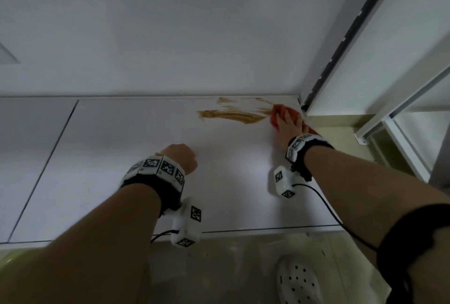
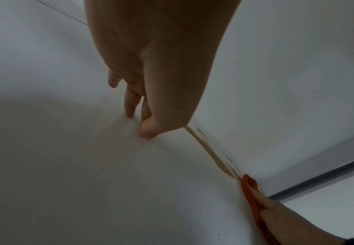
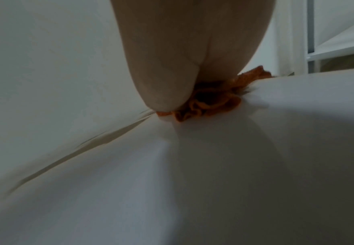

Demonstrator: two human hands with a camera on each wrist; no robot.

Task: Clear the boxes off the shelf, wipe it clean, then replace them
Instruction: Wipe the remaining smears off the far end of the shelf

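Note:
The white shelf [image 1: 170,170] carries a brown smear [image 1: 233,115] near its back edge. An orange cloth [image 1: 276,115] lies bunched at the smear's right end, in the far right corner. My right hand [image 1: 289,121] presses down on it with fingers stretched over the top. The right wrist view shows the cloth [image 3: 209,102] crumpled under the palm, with the smear [image 3: 88,144] trailing off to the left. My left hand [image 1: 180,157] is propped on the bare shelf by its fingertips [image 2: 146,132] and holds nothing. No boxes are in view.
A white metal upright [image 1: 341,36] rises at the shelf's right back corner. Another white rack frame [image 1: 401,114] stands further right. The shelf's front edge [image 1: 243,230] runs above the floor, where a white clog [image 1: 297,281] shows. A seam [image 1: 48,152] crosses the shelf at left.

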